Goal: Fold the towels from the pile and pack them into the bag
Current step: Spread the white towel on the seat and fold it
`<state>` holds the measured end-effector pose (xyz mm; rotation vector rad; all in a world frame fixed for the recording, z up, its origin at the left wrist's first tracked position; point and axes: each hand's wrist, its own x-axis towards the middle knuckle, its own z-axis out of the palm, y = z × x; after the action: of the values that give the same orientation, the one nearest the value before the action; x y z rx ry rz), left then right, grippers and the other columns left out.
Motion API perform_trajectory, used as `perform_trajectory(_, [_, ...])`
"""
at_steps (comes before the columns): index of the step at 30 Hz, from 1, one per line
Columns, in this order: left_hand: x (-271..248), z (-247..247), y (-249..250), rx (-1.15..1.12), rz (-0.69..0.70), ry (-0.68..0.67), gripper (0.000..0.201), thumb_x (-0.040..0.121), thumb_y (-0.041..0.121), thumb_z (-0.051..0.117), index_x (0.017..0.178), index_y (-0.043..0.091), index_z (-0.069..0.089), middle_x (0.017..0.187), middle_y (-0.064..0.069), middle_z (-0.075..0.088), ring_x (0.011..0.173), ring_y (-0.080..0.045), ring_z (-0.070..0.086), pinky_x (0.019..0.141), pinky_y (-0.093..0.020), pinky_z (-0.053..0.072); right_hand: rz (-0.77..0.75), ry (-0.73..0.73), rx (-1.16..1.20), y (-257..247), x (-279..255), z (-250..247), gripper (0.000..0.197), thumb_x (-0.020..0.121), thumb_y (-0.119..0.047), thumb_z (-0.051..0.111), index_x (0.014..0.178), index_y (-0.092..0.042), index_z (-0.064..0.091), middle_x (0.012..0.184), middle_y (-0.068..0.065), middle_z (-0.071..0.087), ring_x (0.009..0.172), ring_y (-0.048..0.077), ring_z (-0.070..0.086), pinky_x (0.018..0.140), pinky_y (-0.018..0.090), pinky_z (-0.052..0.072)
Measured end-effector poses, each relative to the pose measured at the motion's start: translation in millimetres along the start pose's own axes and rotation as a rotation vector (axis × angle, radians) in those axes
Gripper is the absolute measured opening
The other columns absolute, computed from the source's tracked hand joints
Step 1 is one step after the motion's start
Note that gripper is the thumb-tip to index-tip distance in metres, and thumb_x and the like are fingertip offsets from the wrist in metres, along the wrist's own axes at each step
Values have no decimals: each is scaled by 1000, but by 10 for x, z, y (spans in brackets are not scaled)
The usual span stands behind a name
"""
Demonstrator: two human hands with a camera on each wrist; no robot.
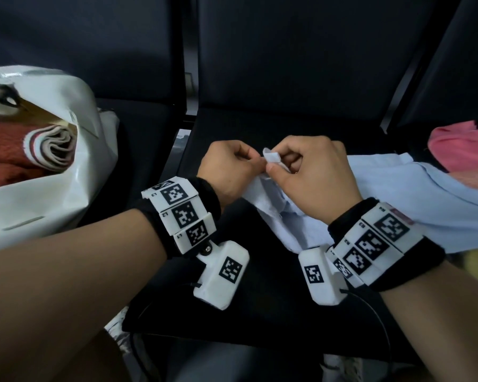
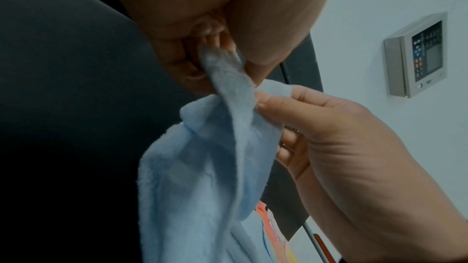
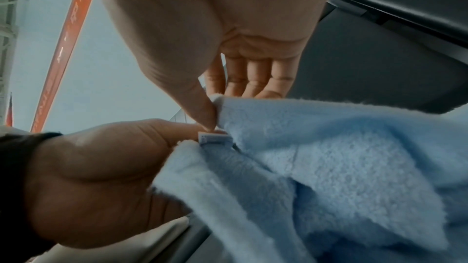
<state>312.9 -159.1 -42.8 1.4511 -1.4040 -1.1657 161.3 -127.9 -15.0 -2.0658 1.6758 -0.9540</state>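
Dark padded seats [image 1: 273,133] fill the head view. At the middle seat's centre the left hand [image 1: 226,172] and right hand [image 1: 312,172] pinch one corner of the light blue towel [image 1: 398,194], which trails to the right edge over the pink towel [image 1: 458,150]; the white bag [image 1: 53,188] on the left seat already holds folded towels.

From the left wrist, curled fingers [image 2: 187,67] nip the hem.

From the right wrist, the thumb [image 3: 202,111] presses the corner. Best to slide the hands apart along the hem, keeping it taut, before folding.
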Motion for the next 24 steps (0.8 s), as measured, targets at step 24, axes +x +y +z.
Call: perform_trajectory(24, [-42, -49, 104, -325, -56, -53, 21, 87, -6, 67, 102, 9, 65, 90, -12, 71, 78, -20, 72, 60, -24, 55, -13, 74, -60, -8, -19, -12, 16, 94, -24, 66, 102, -27, 79, 87, -5, 71, 82, 11, 66, 78, 39, 56])
